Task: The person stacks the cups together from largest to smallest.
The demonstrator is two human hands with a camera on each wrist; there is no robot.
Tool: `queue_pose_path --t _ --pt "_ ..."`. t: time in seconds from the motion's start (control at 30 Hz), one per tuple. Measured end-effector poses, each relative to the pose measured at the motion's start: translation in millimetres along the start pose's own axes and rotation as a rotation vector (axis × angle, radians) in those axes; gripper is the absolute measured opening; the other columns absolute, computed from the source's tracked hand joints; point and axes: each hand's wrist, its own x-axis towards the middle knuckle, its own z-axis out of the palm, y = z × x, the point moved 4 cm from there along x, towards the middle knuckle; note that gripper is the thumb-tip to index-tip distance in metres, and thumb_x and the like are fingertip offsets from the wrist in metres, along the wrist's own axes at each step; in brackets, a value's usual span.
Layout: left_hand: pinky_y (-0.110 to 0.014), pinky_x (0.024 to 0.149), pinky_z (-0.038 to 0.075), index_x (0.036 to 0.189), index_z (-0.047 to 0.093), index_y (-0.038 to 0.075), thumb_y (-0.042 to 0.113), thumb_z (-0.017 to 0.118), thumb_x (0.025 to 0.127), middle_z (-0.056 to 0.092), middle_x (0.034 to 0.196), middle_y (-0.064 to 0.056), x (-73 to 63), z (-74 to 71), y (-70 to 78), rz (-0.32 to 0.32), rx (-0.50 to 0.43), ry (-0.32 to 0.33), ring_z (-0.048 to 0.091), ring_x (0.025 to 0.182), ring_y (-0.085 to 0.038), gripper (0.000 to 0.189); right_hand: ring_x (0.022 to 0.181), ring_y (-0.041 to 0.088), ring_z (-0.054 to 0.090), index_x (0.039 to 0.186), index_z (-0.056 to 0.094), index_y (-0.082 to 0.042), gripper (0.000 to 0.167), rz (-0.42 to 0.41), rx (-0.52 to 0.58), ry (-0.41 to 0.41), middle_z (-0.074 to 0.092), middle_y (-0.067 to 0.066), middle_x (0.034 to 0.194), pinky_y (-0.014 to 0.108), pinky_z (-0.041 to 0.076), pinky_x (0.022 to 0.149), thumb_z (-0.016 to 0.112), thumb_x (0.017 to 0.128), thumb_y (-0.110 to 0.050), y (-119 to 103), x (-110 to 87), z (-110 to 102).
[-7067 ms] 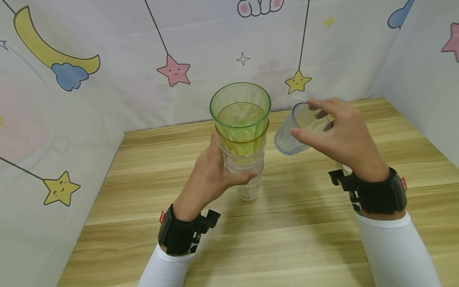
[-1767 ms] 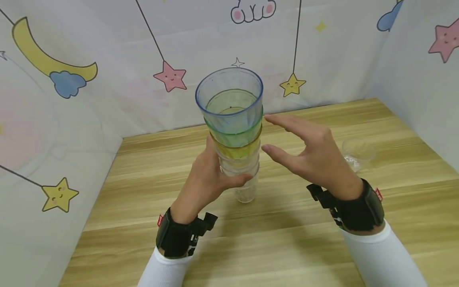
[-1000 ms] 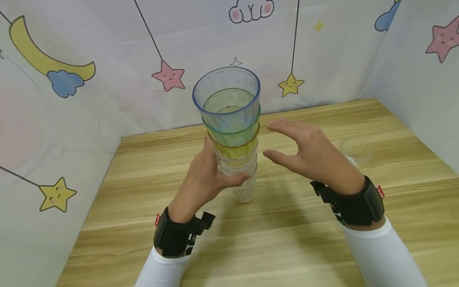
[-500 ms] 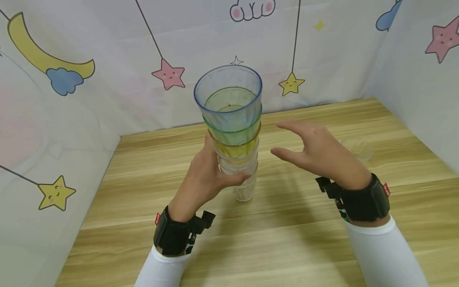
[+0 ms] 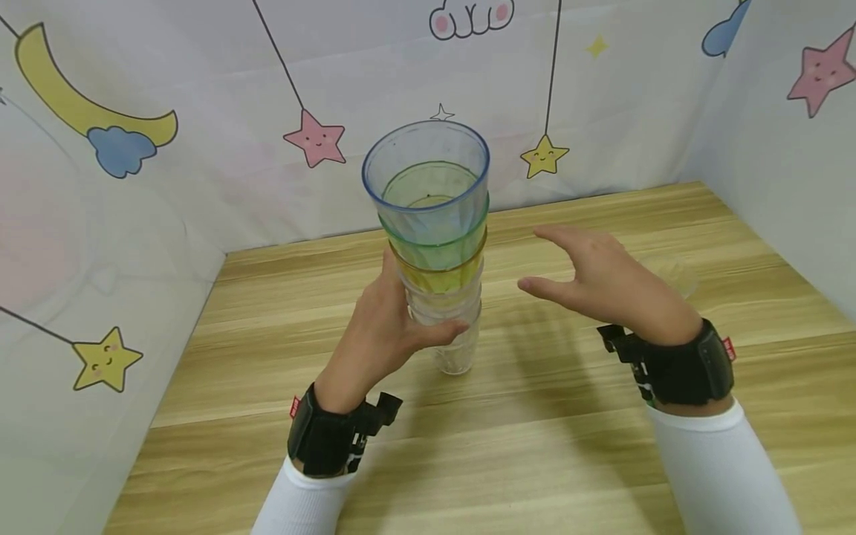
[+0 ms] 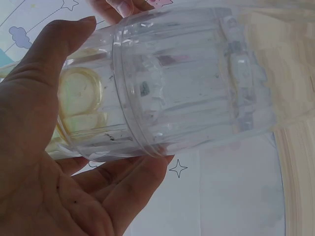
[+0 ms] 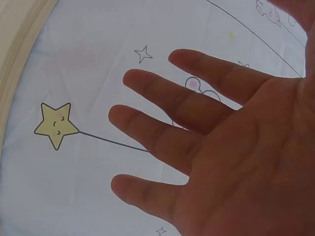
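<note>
A tall stack of nested plastic cups [image 5: 438,256] stands upright in the middle of the head view. The top one, a blue-rimmed cup [image 5: 428,167], sits in a green cup, then a yellow one, with clear cups below. My left hand [image 5: 381,327] grips the stack from the left around its lower part, thumb in front; in the left wrist view its fingers curl around the clear cup [image 6: 187,83]. To the right, my right hand [image 5: 595,279] hovers apart from the stack, fingers spread, holding nothing.
Behind my right wrist a clear cup [image 5: 678,276], partly hidden, stands on the wooden table [image 5: 267,297]. A white fabric backdrop [image 5: 214,163] with printed stars and a moon encloses the back and sides.
The blue cup, held in my right hand in the oldest frame, is now on top of the stack. My right hand has let go and drawn back rightward. My left hand keeps its grip.
</note>
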Motion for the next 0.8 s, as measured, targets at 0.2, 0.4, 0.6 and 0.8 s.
queue_pose_path --t 0.2,0.4,0.6,0.8 --pt "-0.040 0.099 0.047 0.149 0.022 0.027 0.032 0.093 0.072 0.056 0.130 0.010 0.0 -0.2 0.1 -0.002 -0.002 0.003 0.056 0.117 -0.009 0.105 0.138 0.043 0.040 0.152 0.039 0.001 0.082 0.059 -0.014 -0.021 0.045 0.024 0.150 0.060 0.032 0.109 0.067 0.094 -0.051 5 -1.4 -2" --pt "-0.039 0.098 0.047 0.148 0.024 0.027 0.032 0.094 0.072 0.056 0.129 0.011 0.0 0.0 0.1 0.000 -0.004 0.008 0.057 0.116 -0.008 0.103 0.139 0.043 0.039 0.153 0.037 0.000 0.084 0.097 -0.028 -0.034 0.043 0.023 0.151 0.062 0.029 0.110 0.066 0.094 -0.053 9 -2.9 -3" --pt "-0.039 0.098 0.047 0.148 0.024 0.026 0.032 0.094 0.071 0.056 0.128 0.010 -0.1 -0.3 0.4 -0.003 0.005 0.012 0.057 0.116 -0.009 0.103 0.139 0.045 0.038 0.154 0.036 0.000 0.088 0.130 -0.038 -0.048 0.042 0.023 0.152 0.064 0.023 0.111 0.064 0.093 -0.057 14 -3.3 -3" --pt "-0.039 0.098 0.047 0.147 0.024 0.026 0.033 0.094 0.071 0.057 0.128 0.009 -0.4 -0.7 0.5 -0.007 0.014 0.017 0.057 0.116 -0.009 0.103 0.136 0.046 0.041 0.154 0.034 0.000 0.090 0.154 -0.081 -0.061 0.042 0.025 0.152 0.064 0.031 0.108 0.062 0.093 -0.060 18 -2.7 -3"
